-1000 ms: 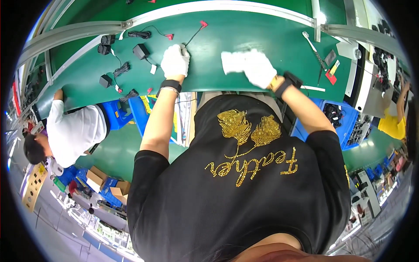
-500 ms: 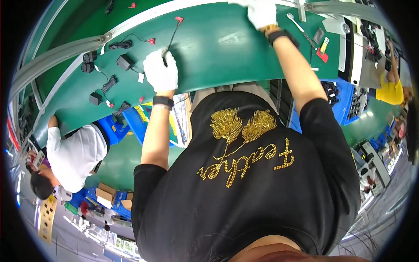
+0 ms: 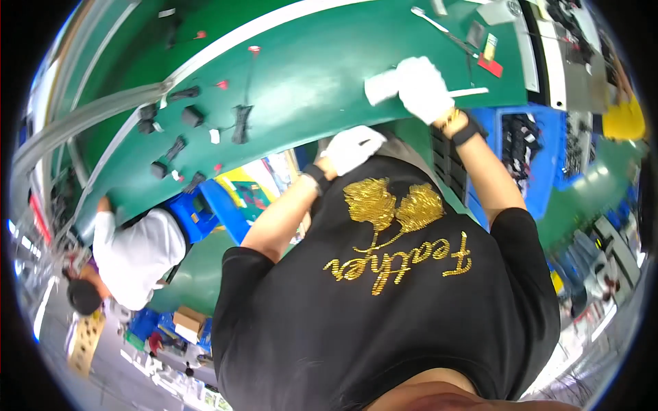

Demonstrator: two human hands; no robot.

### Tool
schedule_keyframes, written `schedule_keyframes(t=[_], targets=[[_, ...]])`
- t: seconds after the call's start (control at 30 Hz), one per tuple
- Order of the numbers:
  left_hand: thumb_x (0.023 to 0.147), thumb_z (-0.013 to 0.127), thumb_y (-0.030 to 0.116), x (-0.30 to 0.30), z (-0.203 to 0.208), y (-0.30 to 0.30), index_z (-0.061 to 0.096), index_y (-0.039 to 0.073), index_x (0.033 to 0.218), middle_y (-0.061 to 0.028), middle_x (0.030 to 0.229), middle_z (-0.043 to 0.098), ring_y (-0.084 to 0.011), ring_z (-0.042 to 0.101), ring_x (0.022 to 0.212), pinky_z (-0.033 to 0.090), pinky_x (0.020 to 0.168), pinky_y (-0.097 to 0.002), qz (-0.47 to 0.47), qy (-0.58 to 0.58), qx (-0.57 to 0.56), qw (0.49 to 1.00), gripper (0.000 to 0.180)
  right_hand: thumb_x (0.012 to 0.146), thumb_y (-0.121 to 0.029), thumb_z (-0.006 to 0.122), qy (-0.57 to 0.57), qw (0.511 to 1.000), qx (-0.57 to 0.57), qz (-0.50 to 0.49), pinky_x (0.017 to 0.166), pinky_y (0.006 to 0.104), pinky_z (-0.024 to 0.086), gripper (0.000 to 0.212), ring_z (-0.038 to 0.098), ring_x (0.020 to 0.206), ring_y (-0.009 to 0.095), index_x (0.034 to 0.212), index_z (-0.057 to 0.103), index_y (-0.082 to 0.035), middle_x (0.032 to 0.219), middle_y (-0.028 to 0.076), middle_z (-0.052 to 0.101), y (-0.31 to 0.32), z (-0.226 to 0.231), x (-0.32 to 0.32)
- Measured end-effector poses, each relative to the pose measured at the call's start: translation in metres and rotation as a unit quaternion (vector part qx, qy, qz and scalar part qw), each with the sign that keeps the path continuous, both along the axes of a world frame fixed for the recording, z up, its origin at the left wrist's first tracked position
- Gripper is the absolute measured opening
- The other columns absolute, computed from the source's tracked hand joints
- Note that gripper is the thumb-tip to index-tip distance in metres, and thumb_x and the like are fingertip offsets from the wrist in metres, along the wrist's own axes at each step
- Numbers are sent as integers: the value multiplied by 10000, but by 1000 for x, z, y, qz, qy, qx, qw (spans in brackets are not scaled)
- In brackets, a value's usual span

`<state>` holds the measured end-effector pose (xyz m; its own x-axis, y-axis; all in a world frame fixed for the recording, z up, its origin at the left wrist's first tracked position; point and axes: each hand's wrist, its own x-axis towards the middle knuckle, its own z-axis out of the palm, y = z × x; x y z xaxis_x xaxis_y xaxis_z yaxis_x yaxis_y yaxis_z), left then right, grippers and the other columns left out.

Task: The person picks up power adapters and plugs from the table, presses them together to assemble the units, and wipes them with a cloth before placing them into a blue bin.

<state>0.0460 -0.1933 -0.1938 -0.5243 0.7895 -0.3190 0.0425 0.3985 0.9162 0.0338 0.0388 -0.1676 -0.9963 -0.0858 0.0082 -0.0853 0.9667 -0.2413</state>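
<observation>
Both my hands wear white gloves. My right hand [image 3: 423,89] is over the green table, closed on a blurred white piece [image 3: 382,87] that sticks out on its left; it may be folded cloth or paper. At the table's near edge, in front of my body, my left hand [image 3: 353,148] has its thumb apart from its fingers, with nothing visible in it. Left of it on the table lies a bundled black cable [image 3: 240,123], its thin lead running away to a red plug end [image 3: 255,50].
Black power adapters [image 3: 192,116] and more cable bundles [image 3: 185,93] lie on the left of the green table [image 3: 308,75]. A toothbrush [image 3: 432,20] and a red-and-yellow item [image 3: 490,58] lie at the right. A blue bin [image 3: 546,164] holds black parts. Another person [image 3: 140,253] is at the left.
My left hand has left the black cable, now lying on the table, and moved right and nearer to my body. My right hand has come nearer with the white piece.
</observation>
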Motion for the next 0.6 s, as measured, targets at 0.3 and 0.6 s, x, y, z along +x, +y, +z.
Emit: schedule_keyframes(t=[0.3, 0.6], targets=[[813, 595, 243, 19, 24, -12, 662, 95, 857, -85, 960, 631, -286, 564, 972, 438, 862, -377, 211, 265, -37, 940, 169, 782, -175, 531, 35, 982, -7, -184, 703, 465, 486, 203, 596, 803, 338, 932, 617, -67, 873, 163, 608, -38, -47, -15], [844, 542, 270, 38, 16, -20, 662, 106, 903, -131, 906, 637, -318, 597, 871, 473, 769, -401, 182, 171, -67, 966, 211, 732, -138, 534, -23, 992, -100, 74, 690, 424, 488, 149, 593, 803, 330, 804, 640, -62, 808, 155, 628, -81, -19, 11]])
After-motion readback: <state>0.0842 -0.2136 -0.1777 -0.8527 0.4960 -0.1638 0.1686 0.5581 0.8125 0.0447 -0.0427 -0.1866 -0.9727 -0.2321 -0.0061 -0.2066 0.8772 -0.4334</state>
